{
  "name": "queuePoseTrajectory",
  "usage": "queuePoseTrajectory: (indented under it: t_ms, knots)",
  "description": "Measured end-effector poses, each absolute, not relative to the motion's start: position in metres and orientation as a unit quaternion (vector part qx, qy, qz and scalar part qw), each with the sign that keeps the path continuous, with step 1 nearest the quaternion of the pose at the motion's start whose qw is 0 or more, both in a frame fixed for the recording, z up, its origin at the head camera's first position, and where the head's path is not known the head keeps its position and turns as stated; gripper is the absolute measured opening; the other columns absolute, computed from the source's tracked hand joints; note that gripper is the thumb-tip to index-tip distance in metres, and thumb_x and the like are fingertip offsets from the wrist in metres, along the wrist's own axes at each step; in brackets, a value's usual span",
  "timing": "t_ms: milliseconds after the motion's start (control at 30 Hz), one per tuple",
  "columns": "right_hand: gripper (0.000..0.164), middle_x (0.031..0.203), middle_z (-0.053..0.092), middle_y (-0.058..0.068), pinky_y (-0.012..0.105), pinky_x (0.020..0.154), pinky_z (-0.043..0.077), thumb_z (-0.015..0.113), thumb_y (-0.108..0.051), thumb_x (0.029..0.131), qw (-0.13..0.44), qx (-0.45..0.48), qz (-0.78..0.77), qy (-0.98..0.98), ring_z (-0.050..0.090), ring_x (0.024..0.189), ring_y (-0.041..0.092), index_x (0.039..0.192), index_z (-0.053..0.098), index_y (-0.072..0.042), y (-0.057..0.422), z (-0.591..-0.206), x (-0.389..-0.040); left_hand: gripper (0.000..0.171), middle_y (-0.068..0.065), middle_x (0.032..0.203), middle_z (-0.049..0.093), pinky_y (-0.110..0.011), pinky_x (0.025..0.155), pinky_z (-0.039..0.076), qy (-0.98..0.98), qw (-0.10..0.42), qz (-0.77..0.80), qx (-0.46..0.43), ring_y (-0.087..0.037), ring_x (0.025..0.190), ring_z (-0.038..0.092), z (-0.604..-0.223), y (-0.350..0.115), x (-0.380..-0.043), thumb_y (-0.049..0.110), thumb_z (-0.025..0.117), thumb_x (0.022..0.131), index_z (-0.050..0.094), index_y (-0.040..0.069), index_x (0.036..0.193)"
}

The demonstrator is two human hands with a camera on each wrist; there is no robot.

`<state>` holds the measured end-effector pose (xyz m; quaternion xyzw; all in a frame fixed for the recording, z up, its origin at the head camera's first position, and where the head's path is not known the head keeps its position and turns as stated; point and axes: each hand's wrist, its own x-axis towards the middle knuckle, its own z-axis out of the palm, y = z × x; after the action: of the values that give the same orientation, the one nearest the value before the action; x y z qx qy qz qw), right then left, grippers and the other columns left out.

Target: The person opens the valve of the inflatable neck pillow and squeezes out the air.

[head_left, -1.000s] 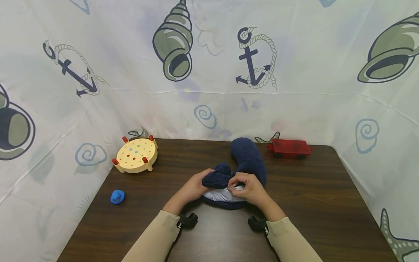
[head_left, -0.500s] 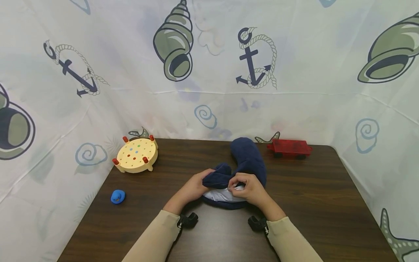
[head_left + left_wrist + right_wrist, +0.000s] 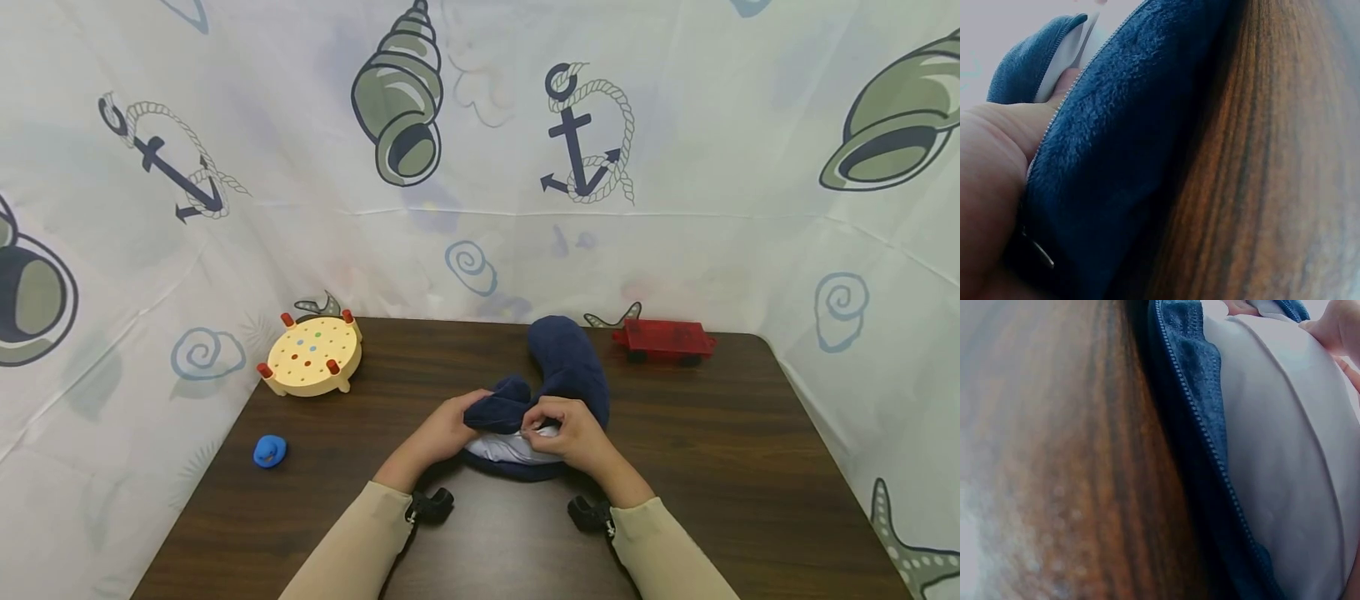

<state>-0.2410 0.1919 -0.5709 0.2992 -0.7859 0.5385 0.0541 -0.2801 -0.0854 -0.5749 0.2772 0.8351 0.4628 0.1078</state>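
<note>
A navy plush neck pillow lies curved on the table, its cover unzipped along the near side. White inner lining bulges through the gap, and zipper teeth run along the cover's edge in the right wrist view. My left hand grips the left end of the cover; in the left wrist view part of that hand reaches inside the opening, beside a small metal zipper pull. My right hand pinches at the white lining with thumb and forefinger, its other fingers curled. The left fingertips are mostly hidden.
At the back left stands a round yellow pegged toy with red-tipped posts. A small blue rubber duck sits near the left edge. A red toy wagon stands at the back right, before a patterned cloth backdrop.
</note>
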Motion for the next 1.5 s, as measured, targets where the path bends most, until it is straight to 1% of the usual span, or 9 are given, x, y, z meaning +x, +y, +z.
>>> queuePoseTrajectory:
  t_ms: [133,300,633,967,1100,1267,1367,1500]
  knots:
    - [0.026,0.085,0.071,-0.004,0.024,0.076,0.055,0.09,-0.001,0.084,0.052,0.297,0.54,-0.786,0.066,0.081,0.015,0.091,0.08,-0.024,0.1913,-0.5696,-0.241,0.047,-0.003,0.137,0.076,-0.048,0.113,0.053,0.835,0.108,0.461,0.28,-0.024,0.129,0.07,-0.5757,-0.0859,-0.2802,0.005,0.073,0.098,0.071,0.02,0.142]
    - [0.024,0.085,0.072,-0.004,0.024,0.076,0.055,0.09,-0.001,0.085,0.052,0.297,0.541,-0.785,0.066,0.081,0.015,0.091,0.08,-0.023,0.191,-0.5696,-0.2408,0.047,-0.003,0.138,0.076,-0.048,0.114,0.053,0.837,0.112,0.456,0.28,-0.024,0.129,0.07,-0.5751,-0.0849,-0.2799,0.004,0.071,0.098,0.072,0.02,0.141]
    - [0.022,0.084,0.072,-0.001,0.026,0.075,0.055,0.09,-0.001,0.085,0.055,0.303,0.548,-0.778,0.066,0.08,0.018,0.091,0.081,-0.021,0.193,-0.5729,-0.2427,0.046,-0.003,0.135,0.077,-0.05,0.111,0.055,0.846,0.117,0.445,0.269,-0.024,0.125,0.072,-0.572,-0.0837,-0.2792,0.007,0.072,0.099,0.072,0.023,0.142]
    - [0.021,0.087,0.074,0.0,0.026,0.076,0.057,0.09,-0.001,0.087,0.037,0.306,0.562,-0.767,0.067,0.081,0.017,0.092,0.082,-0.02,0.1928,-0.5732,-0.2428,0.04,-0.002,0.133,0.078,-0.049,0.111,0.054,0.847,0.114,0.44,0.276,-0.023,0.123,0.072,-0.572,-0.0839,-0.2782,0.009,0.072,0.101,0.073,0.021,0.138]
    - [0.022,0.088,0.074,0.0,0.026,0.077,0.057,0.089,0.0,0.087,0.027,0.303,0.561,-0.769,0.067,0.083,0.015,0.093,0.081,-0.02,0.1926,-0.5732,-0.242,0.04,-0.004,0.137,0.076,-0.051,0.113,0.053,0.849,0.113,0.437,0.274,-0.026,0.128,0.071,-0.5722,-0.0833,-0.2771,0.011,0.072,0.102,0.071,0.02,0.141]
    - [0.021,0.089,0.074,0.001,0.027,0.077,0.058,0.089,0.001,0.087,0.008,0.297,0.564,-0.77,0.067,0.084,0.013,0.094,0.081,-0.017,0.1932,-0.5749,-0.2388,0.046,-0.009,0.145,0.073,-0.054,0.117,0.051,0.856,0.109,0.423,0.276,-0.03,0.136,0.068,-0.5733,-0.0819,-0.2757,0.013,0.072,0.103,0.067,0.017,0.148]
    - [0.022,0.089,0.074,0.0,0.028,0.077,0.058,0.089,0.001,0.086,0.007,0.298,0.56,-0.773,0.067,0.084,0.013,0.094,0.081,-0.018,0.193,-0.5748,-0.2386,0.046,-0.009,0.144,0.073,-0.054,0.115,0.052,0.858,0.102,0.418,0.282,-0.03,0.134,0.069,-0.5738,-0.0817,-0.2755,0.013,0.072,0.103,0.067,0.017,0.148]
    - [0.022,0.089,0.075,-0.001,0.03,0.077,0.059,0.089,0.002,0.086,0.007,0.303,0.557,-0.774,0.068,0.084,0.016,0.094,0.082,-0.018,0.1927,-0.5744,-0.2404,0.04,-0.007,0.14,0.075,-0.053,0.113,0.054,0.859,0.093,0.413,0.288,-0.028,0.13,0.071,-0.5717,-0.0817,-0.2751,0.014,0.071,0.103,0.07,0.016,0.144]
